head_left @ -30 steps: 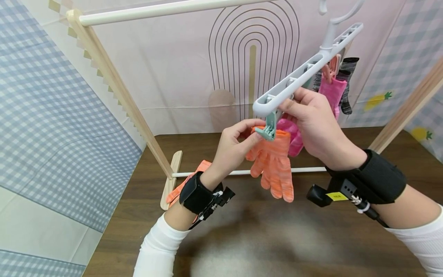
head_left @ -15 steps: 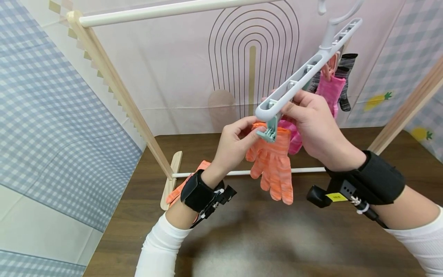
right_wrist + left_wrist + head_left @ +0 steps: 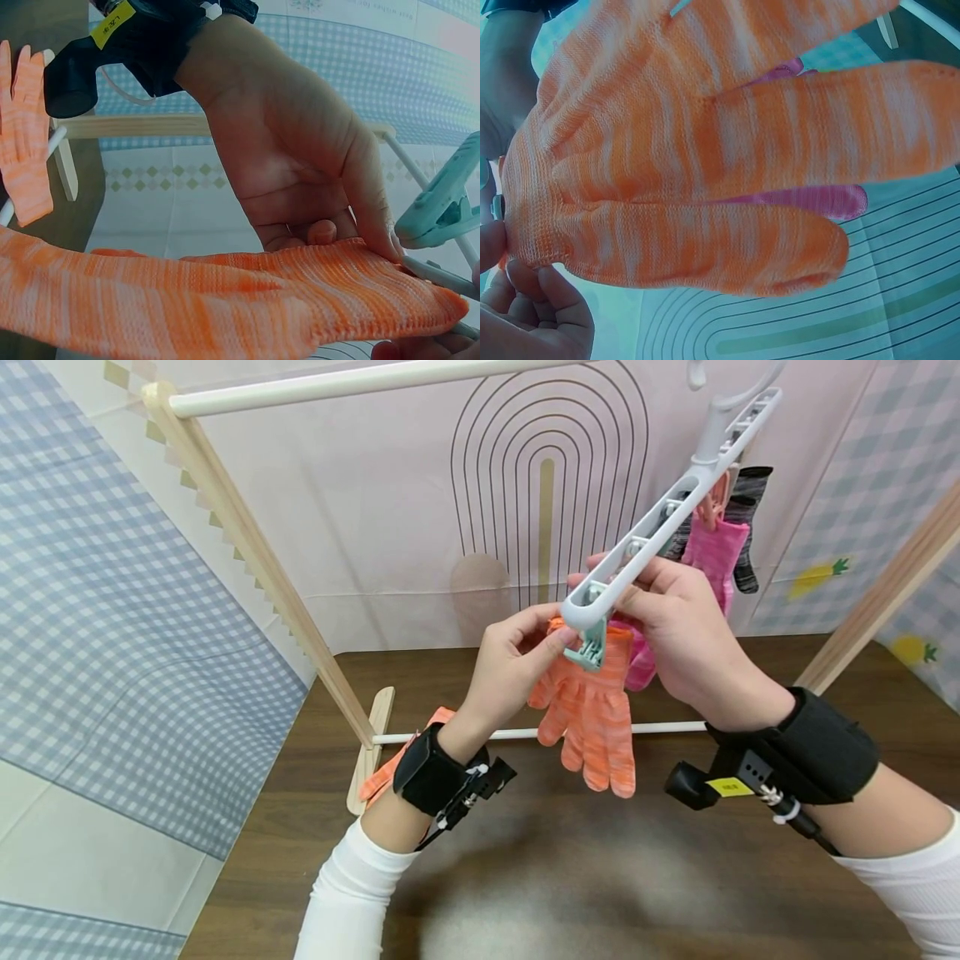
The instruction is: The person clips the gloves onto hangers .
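Observation:
An orange striped knit glove (image 3: pixel 592 727) hangs fingers down below the near end of a pale grey clip hanger (image 3: pixel 652 539). My left hand (image 3: pixel 510 668) pinches the glove's cuff between thumb and fingers. A mint-green clip (image 3: pixel 588 647) hangs from the hanger's end, just in front of the cuff. My right hand (image 3: pixel 686 639) is under the hanger, its fingers curled at a greyish clip (image 3: pixel 439 276) by the cuff's other corner. Partly behind that hand a pink glove (image 3: pixel 640 660) hangs. In the left wrist view the orange glove (image 3: pixel 690 165) fills much of the picture.
Pink socks (image 3: pixel 716 556) and dark grey socks (image 3: pixel 746 518) hang farther along the hanger. A wooden rack post (image 3: pixel 247 552), a white top bar (image 3: pixel 360 383) and a white lower bar (image 3: pixel 517 734) surround the work. Another orange glove (image 3: pixel 405 768) lies by the rack's left foot.
The hanger's near end has dropped slightly and shifted right, with the mint clip. Its far end and the hanging socks have risen a little. Both hands keep their grips.

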Demonstrator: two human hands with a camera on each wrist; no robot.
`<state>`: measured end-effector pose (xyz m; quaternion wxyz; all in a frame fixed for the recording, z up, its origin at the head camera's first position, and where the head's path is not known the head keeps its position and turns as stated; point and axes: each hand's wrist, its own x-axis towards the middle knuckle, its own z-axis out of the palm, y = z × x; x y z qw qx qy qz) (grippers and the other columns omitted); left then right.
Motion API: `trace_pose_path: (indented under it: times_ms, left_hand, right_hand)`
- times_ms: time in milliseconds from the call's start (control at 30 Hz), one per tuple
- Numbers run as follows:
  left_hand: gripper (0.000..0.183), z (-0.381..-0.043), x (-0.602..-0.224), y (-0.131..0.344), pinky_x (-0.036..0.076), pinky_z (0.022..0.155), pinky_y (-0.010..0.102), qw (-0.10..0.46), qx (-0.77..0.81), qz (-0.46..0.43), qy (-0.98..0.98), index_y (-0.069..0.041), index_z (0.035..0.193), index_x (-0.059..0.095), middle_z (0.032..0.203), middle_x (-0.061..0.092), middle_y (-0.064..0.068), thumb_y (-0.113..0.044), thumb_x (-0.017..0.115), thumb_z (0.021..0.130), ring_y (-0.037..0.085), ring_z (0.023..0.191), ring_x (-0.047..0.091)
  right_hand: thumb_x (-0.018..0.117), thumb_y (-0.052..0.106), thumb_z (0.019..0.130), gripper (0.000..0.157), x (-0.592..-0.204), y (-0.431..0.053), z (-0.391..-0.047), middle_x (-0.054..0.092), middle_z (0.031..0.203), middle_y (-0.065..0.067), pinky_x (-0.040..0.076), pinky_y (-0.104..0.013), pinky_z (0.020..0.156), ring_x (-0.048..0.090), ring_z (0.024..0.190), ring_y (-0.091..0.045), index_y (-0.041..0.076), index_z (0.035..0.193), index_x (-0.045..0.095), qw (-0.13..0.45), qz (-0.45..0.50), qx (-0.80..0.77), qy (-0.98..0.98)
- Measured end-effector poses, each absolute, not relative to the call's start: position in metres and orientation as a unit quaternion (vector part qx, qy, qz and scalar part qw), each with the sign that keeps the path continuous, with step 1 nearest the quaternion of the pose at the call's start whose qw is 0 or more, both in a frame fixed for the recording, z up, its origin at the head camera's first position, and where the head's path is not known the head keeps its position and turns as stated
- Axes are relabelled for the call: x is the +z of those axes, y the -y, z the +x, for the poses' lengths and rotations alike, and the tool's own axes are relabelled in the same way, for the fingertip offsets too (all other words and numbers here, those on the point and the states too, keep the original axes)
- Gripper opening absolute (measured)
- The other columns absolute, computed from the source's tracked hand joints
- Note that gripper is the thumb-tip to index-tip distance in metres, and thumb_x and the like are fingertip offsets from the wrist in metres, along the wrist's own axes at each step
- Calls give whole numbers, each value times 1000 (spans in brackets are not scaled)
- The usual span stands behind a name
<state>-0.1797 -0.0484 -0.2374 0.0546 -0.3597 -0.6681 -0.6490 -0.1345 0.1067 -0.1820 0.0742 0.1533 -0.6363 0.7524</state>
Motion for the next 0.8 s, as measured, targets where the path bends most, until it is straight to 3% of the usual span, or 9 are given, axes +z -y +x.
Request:
trace_pose_path:
  times_ms: [333,800]
  left_hand:
    - [24,-178,-237,47,35,55,18,66,-655,-359,662,6,105,59,75,53,13,-4,57,84,8,62,43]
    - [25,-178,-245,51,39,59,18,50,-655,-360,662,7,107,57,83,56,18,-2,56,84,5,67,47]
  right_hand:
    - [54,10,87,12,-190,-110,-137,63,88,0,45,-21,76,57,82,-10,7,97,59,78,159,769,615]
    - [54,11,87,16,-195,-109,-136,61,94,1,39,-21,82,52,92,-10,6,103,54,69,169,774,606]
